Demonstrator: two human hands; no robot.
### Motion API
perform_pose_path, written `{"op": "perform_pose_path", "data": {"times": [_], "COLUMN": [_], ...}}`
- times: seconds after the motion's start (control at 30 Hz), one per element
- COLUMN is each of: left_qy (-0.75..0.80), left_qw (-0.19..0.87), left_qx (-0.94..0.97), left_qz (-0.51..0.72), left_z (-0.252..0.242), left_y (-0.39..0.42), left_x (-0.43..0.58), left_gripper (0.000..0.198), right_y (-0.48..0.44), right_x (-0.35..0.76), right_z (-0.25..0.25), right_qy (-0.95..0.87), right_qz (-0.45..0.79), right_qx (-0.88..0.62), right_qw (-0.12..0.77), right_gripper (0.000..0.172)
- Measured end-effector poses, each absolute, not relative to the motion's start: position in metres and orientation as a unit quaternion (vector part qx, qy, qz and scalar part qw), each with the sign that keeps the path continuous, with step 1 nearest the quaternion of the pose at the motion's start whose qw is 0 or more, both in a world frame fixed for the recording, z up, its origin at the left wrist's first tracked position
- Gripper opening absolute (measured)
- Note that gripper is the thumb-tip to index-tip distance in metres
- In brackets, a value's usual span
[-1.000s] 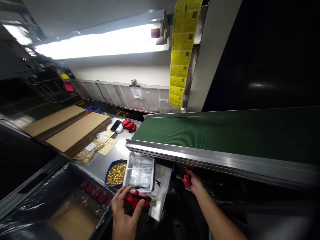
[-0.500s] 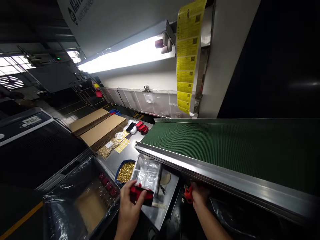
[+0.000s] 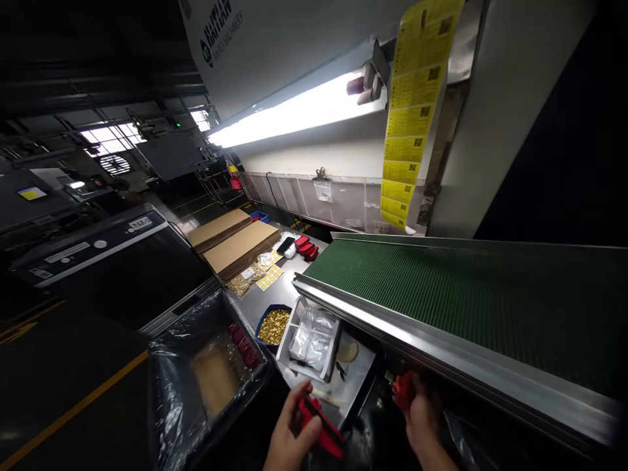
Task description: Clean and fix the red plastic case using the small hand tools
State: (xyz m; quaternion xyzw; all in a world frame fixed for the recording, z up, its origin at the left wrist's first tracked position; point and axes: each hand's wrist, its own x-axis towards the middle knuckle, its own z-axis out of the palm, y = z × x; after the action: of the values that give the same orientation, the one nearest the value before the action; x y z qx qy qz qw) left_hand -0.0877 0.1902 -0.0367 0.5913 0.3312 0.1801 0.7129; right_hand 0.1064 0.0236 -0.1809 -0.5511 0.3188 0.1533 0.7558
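Observation:
My left hand (image 3: 293,428) is closed around a red and black plastic part (image 3: 321,425), thumb on the near side. It is below the near end of a white divided bin (image 3: 324,374) filled with clear plastic bags (image 3: 310,343). Under the edge of the conveyor, my right hand (image 3: 422,412) grips a red-handled tool (image 3: 403,390). A small metal bit shows at the tool's left, but its exact kind is blurred. The two hands are apart.
A green ribbed conveyor (image 3: 417,288) with a metal side rail runs along the right. Beside the white bin are a blue tray of gold-coloured pieces (image 3: 273,326) and stacked cardboard (image 3: 240,247). A crate lined with clear plastic (image 3: 169,392) stands left; red parts (image 3: 307,247) lie farther back.
The view has swung left, so the surroundings sit farther right. My left hand has lowered away from the white bin and tilted the plastic part. The right hand keeps the red-handled tool.

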Motion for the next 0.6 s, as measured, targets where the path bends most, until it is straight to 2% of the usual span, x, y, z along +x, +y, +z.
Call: {"op": "perform_pose_path", "data": {"times": [0.1,0.2,0.33,0.47,0.6], "left_qy": [0.408,0.425,0.422,0.369,0.285], "left_qw": [0.712,0.691,0.691,0.711,0.713], "left_qx": [0.517,0.519,0.522,0.544,0.584], "left_qz": [0.245,0.269,0.269,0.248,0.264], "left_z": [-0.020,0.005,0.019,0.018,0.021], "left_y": [0.209,0.225,0.236,0.252,0.290], "left_x": [-0.105,-0.117,-0.130,-0.141,-0.158], "left_gripper": [0.068,0.067,0.063,0.061,0.064], "right_y": [0.023,0.033,0.073,0.128,0.171], "right_x": [0.065,0.016,-0.021,-0.027,-0.035], "right_z": [-0.188,-0.184,-0.133,-0.058,-0.016], "right_qy": [0.358,0.351,0.156,-0.107,-0.219], "right_qz": [0.237,0.380,0.565,0.592,0.530], "right_qx": [-0.538,-0.525,-0.508,-0.430,-0.408], "right_qw": [0.726,0.676,0.631,0.674,0.710], "right_gripper": [0.044,0.049,0.057,0.073,0.075]}}
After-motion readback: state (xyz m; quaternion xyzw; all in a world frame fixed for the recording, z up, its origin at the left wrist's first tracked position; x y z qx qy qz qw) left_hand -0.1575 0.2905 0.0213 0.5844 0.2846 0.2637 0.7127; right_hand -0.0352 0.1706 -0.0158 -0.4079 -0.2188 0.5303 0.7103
